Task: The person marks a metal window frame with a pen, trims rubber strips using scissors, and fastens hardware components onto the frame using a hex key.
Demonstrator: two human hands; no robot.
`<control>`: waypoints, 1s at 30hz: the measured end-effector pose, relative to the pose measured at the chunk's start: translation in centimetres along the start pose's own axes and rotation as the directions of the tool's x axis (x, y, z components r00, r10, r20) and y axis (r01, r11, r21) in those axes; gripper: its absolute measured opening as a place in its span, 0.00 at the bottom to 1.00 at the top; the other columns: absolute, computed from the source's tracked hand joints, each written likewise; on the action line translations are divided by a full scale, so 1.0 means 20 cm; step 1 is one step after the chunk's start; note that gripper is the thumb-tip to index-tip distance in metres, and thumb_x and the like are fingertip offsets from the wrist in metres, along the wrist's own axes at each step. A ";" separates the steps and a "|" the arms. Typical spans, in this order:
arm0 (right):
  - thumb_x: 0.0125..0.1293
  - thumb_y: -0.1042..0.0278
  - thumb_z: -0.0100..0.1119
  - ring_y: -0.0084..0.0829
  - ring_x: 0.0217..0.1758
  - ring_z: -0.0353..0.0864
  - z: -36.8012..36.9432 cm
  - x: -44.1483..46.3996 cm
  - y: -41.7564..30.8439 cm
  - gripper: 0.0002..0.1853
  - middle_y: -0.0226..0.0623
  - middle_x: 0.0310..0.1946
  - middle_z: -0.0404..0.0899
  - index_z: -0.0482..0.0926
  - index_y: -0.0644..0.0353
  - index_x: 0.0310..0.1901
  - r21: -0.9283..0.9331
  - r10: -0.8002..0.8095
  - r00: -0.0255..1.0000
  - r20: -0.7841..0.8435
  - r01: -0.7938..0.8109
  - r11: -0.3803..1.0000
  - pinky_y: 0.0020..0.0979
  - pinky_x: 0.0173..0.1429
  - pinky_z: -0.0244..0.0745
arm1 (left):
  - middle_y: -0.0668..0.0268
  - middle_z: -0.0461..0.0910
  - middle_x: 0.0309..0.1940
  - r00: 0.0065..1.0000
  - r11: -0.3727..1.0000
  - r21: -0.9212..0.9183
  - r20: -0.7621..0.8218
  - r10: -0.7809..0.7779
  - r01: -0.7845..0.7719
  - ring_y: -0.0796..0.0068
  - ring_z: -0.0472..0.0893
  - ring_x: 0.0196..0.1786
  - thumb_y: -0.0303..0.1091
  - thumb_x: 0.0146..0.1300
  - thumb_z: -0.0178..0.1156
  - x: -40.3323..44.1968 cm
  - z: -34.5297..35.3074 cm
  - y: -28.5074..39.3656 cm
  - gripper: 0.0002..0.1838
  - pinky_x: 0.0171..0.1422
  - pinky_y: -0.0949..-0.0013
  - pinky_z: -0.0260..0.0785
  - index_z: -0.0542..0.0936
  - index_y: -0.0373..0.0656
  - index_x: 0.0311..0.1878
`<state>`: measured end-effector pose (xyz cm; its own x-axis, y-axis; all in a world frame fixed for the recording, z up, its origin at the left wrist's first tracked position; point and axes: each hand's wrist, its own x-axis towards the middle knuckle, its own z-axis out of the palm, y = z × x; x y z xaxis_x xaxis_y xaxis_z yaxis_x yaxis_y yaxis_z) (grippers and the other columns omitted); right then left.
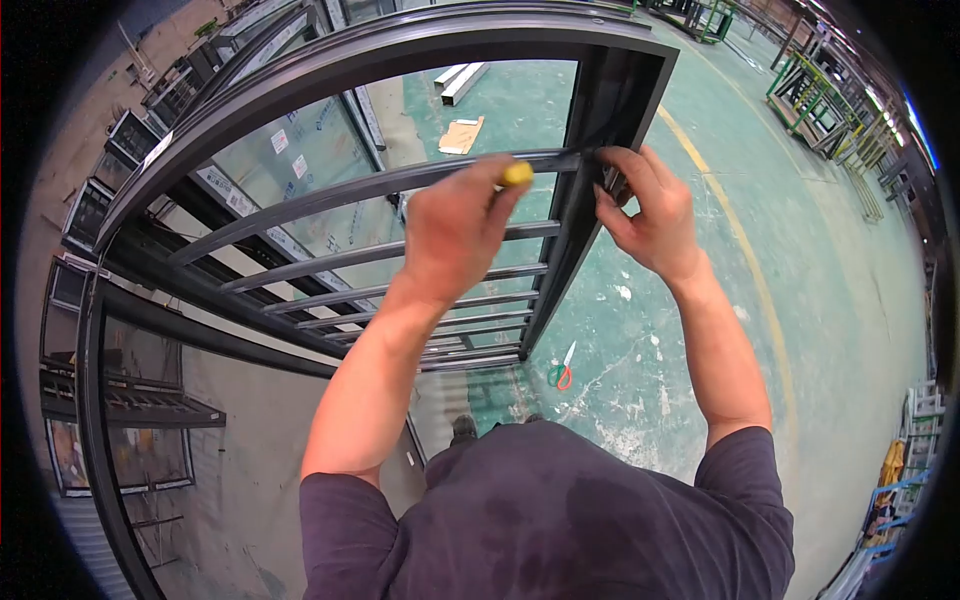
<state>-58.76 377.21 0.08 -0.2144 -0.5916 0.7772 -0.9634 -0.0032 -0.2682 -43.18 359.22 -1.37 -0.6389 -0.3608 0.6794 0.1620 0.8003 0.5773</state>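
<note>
The frame point(617, 90) seems of smooth metal, softly glossy; the yellow handle point(517, 174) looks like plastic; the shirt point(540, 520) is matt cloth.

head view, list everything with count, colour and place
Frame: one, dark grey, centre
Bars: at least six, grey, across frame
Tool: one, yellow end, upper middle
Scissors: one, red and green, floor
Beams: two, silvery, floor beyond
Cardboard: one, tan, floor beyond
Glass: count unclear, see-through, behind frame
Floor line: one, yellow, right
Racks: several, green, upper right
Other frames: several, dark, left
Shoes: two, dark, below frame
Shirt: one, dark, bottom
Left hand: one, bare, gripping tool
Right hand: one, bare, at frame
</note>
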 end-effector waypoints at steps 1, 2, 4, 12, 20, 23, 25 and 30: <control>0.55 0.81 0.67 0.33 0.29 0.84 0.00 0.00 0.00 0.19 0.39 0.34 0.77 0.79 0.62 0.50 0.001 0.001 1.000 0.000 -0.001 1.000 0.32 0.33 0.78 | 0.58 0.82 0.26 0.998 0.998 -0.014 -0.002 -0.055 0.055 0.64 0.83 0.26 0.33 0.68 0.66 0.00 -0.02 -0.01 0.10 0.32 0.67 0.72 0.81 0.40 0.49; 0.55 0.81 0.67 0.33 0.29 0.84 0.00 0.00 0.00 0.19 0.39 0.34 0.77 0.79 0.62 0.50 0.001 -0.009 1.000 -0.004 0.009 1.000 0.31 0.33 0.78 | 0.58 0.82 0.26 0.999 0.998 -0.015 0.001 -0.054 0.054 0.64 0.83 0.26 0.33 0.68 0.66 -0.01 -0.03 -0.01 0.10 0.32 0.67 0.72 0.81 0.40 0.49; 0.55 0.81 0.67 0.33 0.29 0.84 0.00 -0.01 0.01 0.19 0.39 0.33 0.77 0.79 0.62 0.50 -0.004 -0.017 1.000 -0.007 0.017 1.000 0.31 0.32 0.78 | 0.61 0.84 0.29 0.977 0.947 -0.241 0.072 -0.200 0.212 0.75 0.84 0.30 0.30 0.69 0.64 -0.04 -0.07 -0.01 0.11 0.33 0.72 0.74 0.81 0.37 0.52; 0.53 0.83 0.68 0.31 0.27 0.83 0.03 -0.01 0.01 0.21 0.40 0.33 0.76 0.78 0.65 0.51 -0.008 -0.010 0.999 -0.032 0.009 1.000 0.30 0.31 0.78 | 0.63 0.85 0.42 0.966 0.783 -0.568 0.117 -0.230 0.255 0.77 0.86 0.41 0.26 0.71 0.62 -0.16 0.08 -0.05 0.17 0.44 0.72 0.82 0.78 0.37 0.61; 0.54 0.83 0.67 0.31 0.27 0.83 0.01 -0.01 0.00 0.21 0.40 0.32 0.77 0.78 0.66 0.51 -0.034 -0.022 0.999 -0.030 0.021 0.999 0.30 0.31 0.78 | 0.58 0.87 0.45 0.997 0.912 -0.408 -0.031 -0.070 0.051 0.75 0.87 0.46 0.27 0.67 0.66 -0.17 0.13 0.01 0.20 0.54 0.71 0.80 0.77 0.34 0.61; 0.54 0.83 0.67 0.31 0.27 0.83 0.02 -0.01 0.00 0.21 0.40 0.33 0.77 0.78 0.66 0.51 -0.030 -0.023 0.999 -0.035 0.022 0.999 0.30 0.31 0.78 | 0.59 0.87 0.45 0.991 0.897 -0.430 -0.034 -0.127 0.101 0.75 0.87 0.47 0.27 0.66 0.67 -0.16 0.16 0.01 0.21 0.54 0.71 0.80 0.77 0.35 0.62; 0.54 0.83 0.67 0.31 0.27 0.83 0.02 0.00 0.00 0.21 0.40 0.33 0.77 0.78 0.66 0.51 -0.026 -0.021 0.999 -0.035 0.020 0.999 0.30 0.31 0.78 | 0.60 0.87 0.45 0.992 0.898 -0.430 -0.043 -0.121 0.091 0.75 0.87 0.47 0.27 0.65 0.68 -0.16 0.17 0.01 0.22 0.54 0.71 0.80 0.77 0.36 0.62; 0.54 0.83 0.67 0.31 0.27 0.83 0.02 0.00 -0.01 0.21 0.40 0.33 0.77 0.79 0.66 0.51 -0.015 -0.013 0.999 -0.041 0.013 1.000 0.29 0.31 0.79 | 0.60 0.87 0.44 0.990 0.927 -0.373 -0.108 -0.086 0.040 0.75 0.87 0.47 0.25 0.62 0.71 -0.16 0.18 0.02 0.24 0.54 0.71 0.81 0.78 0.37 0.61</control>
<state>-58.51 376.94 -0.10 -0.2079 -0.5583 0.8032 -0.9683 0.0011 -0.2499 -43.87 362.43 -4.90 -0.5656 -0.4781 0.6719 0.4052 0.5486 0.7314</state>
